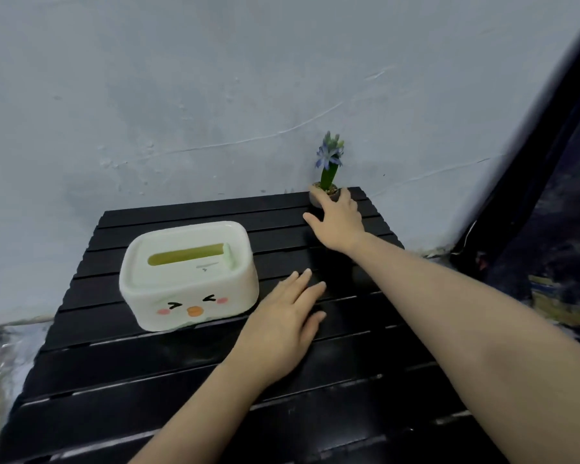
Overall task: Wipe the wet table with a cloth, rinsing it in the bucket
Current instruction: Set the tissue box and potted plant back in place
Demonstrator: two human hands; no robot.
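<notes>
Black slats make up the tabletop (188,390), which runs away from the person to a pale plastered wall (215,78) and fills most of the lower view. No cloth and no bucket can be seen anywhere, so where they lie relative to the hands cannot be told; the wiping has, by my reading, not begun, and the present step looks like clearing things off the surface first.

Next in size is a white tissue box (188,274) with a green slot on top and a little duck face on its front, standing left of centre, its long side running left to right. The left hand (282,326) lies flat on the slats just beside the box's right end, fingers spread and holding nothing; it is the nearer hand to the box.

The right hand (337,221) reaches far forward to the back right corner, fingers wrapped loosely over the rim of a small flower pot (327,195). Contact is plain, but whether the grip is firm I cannot tell. The two hands are well apart.

Smallest is the blue flower (329,152) rising upright from that pot, close against the wall. It looks top-heavy, so lifting straight up would seem safest.
</notes>
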